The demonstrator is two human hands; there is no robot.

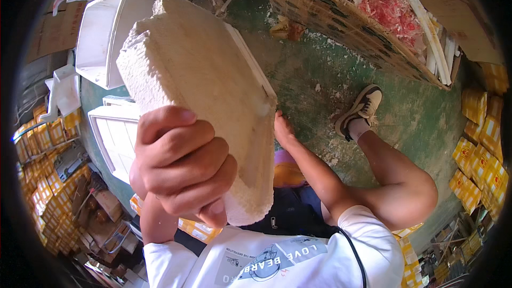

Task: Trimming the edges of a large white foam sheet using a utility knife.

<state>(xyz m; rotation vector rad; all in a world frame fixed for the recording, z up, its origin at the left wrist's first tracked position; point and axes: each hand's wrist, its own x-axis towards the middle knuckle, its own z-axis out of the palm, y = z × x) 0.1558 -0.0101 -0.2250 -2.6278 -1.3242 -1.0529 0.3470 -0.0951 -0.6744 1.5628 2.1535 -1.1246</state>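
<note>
My left hand (184,164) is closed around the near edge of a thick, off-white polystyrene foam piece (212,64), raised close in front of me. Its upper left edge is broken and rough, while a straight rim runs down the right side. My right hand (284,128) is beside the foam's right corner, with its fingers mostly hidden behind it. Whether that hand grips the foam or something else, I cannot tell. Below the right hand, partly covered, shows a purple and orange object (289,170).
White foam boxes (138,32) (116,136) stand to the left. A large cardboard box (320,16) at upper right holds pink shredded material (394,16) and white foam strips (430,36). White crumbs litter the green floor (312,72). Yellow-wrapped parcels (480,164) are stacked at both sides.
</note>
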